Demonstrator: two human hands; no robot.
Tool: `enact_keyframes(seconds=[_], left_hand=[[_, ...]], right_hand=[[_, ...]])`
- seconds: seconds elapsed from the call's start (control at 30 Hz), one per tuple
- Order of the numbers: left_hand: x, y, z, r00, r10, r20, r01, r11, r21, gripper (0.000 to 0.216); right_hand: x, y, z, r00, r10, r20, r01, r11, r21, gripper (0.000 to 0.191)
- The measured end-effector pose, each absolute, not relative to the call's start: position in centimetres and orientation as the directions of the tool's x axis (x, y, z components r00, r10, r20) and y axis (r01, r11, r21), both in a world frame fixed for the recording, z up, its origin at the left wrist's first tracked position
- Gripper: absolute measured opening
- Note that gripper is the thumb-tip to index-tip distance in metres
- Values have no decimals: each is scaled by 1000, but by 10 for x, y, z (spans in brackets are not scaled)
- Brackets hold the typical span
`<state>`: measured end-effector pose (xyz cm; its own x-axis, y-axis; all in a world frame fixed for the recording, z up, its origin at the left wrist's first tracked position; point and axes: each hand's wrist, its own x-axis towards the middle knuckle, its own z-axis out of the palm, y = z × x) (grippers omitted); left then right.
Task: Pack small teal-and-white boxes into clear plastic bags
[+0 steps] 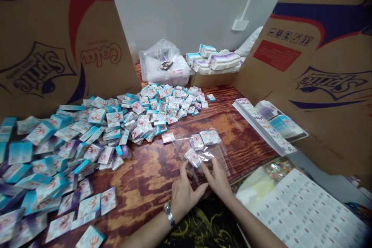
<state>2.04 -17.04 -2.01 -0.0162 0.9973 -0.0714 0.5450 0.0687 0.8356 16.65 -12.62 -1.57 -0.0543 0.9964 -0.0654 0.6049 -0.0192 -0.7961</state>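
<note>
A clear plastic bag (203, 151) lies on the wooden table (145, 178) with several small teal and white boxes (205, 139) inside it. My left hand (183, 192), with a metal watch on its wrist, rests at the bag's near edge, fingers pressed together on the plastic. My right hand (217, 178) pinches the same edge of the bag from the right. One loose small box (167, 137) lies just left of the bag.
A big heap of the same small boxes (87, 139) covers the table's left side and back. Printed cardboard walls (52, 46) stand left and right. Sticker sheets (302, 209) lie at the right front, more sheets (267, 124) behind them. A plastic tub (162, 66) sits at the back.
</note>
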Motion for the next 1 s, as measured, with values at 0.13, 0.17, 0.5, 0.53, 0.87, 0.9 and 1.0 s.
enact_keyframes(seconds=[0.13,0.17,0.5,0.53,0.87,0.9,1.0], left_hand=[[20,-167,-20,-7,999,-54,515,50,856,58],[19,-167,-21,-6,999,-44,498,41,866,54],[11,-169,-26,-33,999,-36,476,48,878,54],[9,-169,-27,-41,999,-34,481,49,875,55],[6,-168,-28,-51,999,-10,511,35,859,55],[5,-170,-26,-49,999,-11,512,34,858,56],[-11,-180,-14,-32,999,12,516,7,857,56]], right_hand=[[182,-135,-20,-358,927,109,680,339,-650,23],[183,-135,-21,-482,868,116,671,451,-589,24],[154,-104,-35,-708,696,124,583,674,-453,36],[153,-102,-35,-714,687,137,564,680,-469,36],[155,-82,-47,-768,614,181,521,764,-380,46],[158,-84,-49,-771,608,188,523,774,-358,47],[172,-97,-47,-789,564,243,503,821,-270,47]])
